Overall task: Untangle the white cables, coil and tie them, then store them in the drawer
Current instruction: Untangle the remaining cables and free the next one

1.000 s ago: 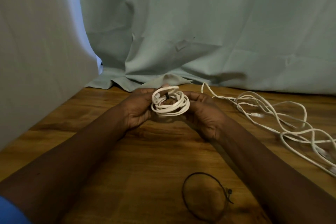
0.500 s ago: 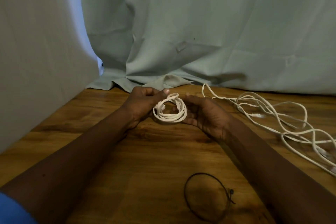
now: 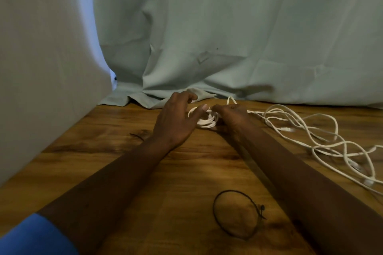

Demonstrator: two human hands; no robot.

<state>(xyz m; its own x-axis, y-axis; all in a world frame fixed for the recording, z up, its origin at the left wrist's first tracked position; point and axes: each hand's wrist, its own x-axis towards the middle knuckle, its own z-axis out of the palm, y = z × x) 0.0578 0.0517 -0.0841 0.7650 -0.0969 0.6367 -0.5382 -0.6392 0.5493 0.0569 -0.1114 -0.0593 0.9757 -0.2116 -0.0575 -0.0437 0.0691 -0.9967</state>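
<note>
Coiled cable lies on the wooden bench, at the far middle, between the two hands. The right hand grips its right side, fingers curled over the loops. The left hand sits just left of it, thumb tip resting on top of the coil, its fingers loosely curved, slightly spread and lifted clear. To the right, loose white cables sprawl in a tangle across the bench, one strand running up to the right hand. A black tie lies looped on the near side, between the forearms. Pale green cloth hangs behind.
</note>
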